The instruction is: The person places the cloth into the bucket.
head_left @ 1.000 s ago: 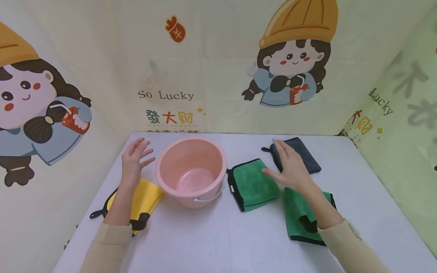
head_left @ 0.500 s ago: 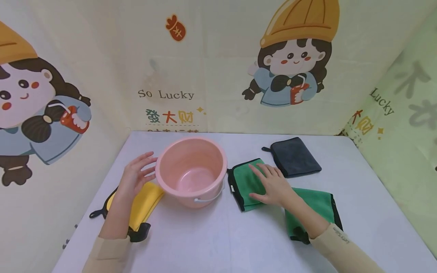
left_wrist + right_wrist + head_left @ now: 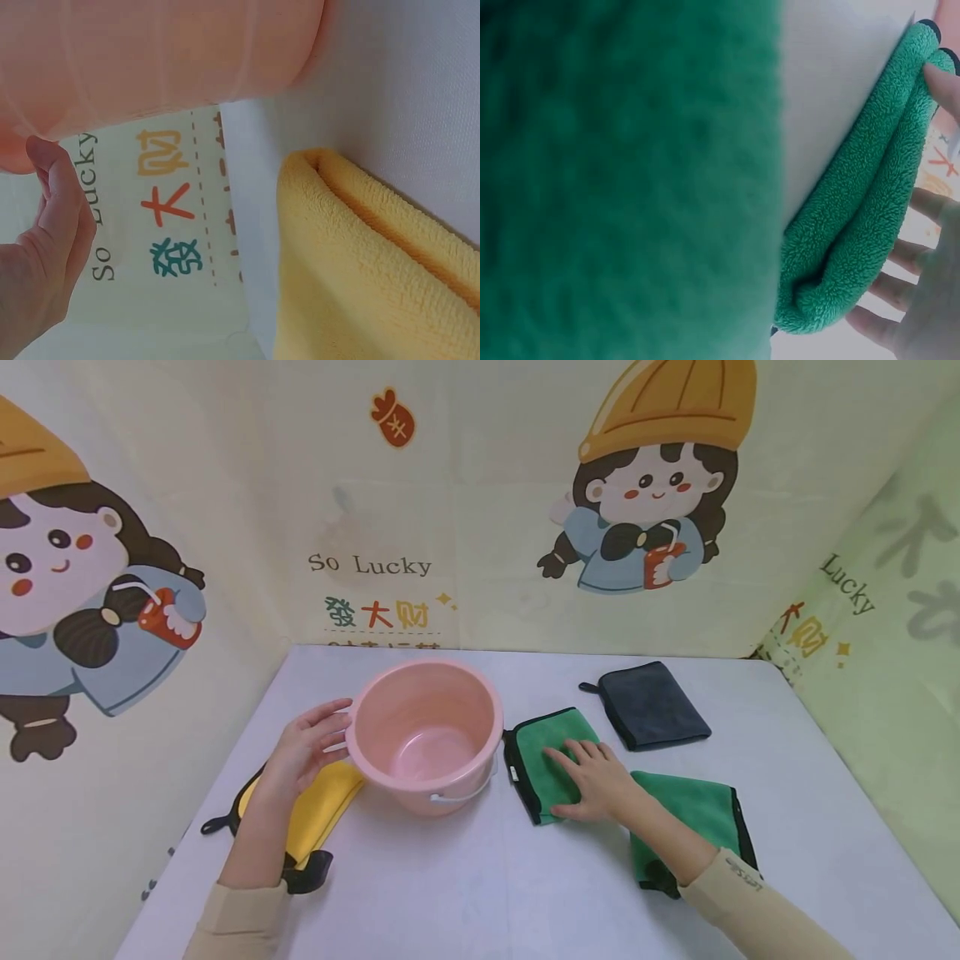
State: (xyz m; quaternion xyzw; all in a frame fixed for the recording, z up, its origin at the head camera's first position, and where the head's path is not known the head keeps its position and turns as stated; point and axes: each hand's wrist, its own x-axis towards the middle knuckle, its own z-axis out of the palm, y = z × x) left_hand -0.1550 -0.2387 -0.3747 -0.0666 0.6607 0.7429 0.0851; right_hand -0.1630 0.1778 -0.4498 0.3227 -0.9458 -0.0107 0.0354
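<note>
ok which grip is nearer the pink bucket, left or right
Left. The left grip is just left of the pink bucket; the right grip is farther, at the leftmost green cloth.

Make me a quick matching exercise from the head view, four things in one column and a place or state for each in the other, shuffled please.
1. pink bucket
2. yellow towel
3. dark grey towel
4. right hand

A. at the back right of the table
B. over the green towel next to the bucket
C. partly hidden by the left forearm
D. upright, with a white handle

Pairs: 1-D, 2-C, 3-A, 4-B
</note>
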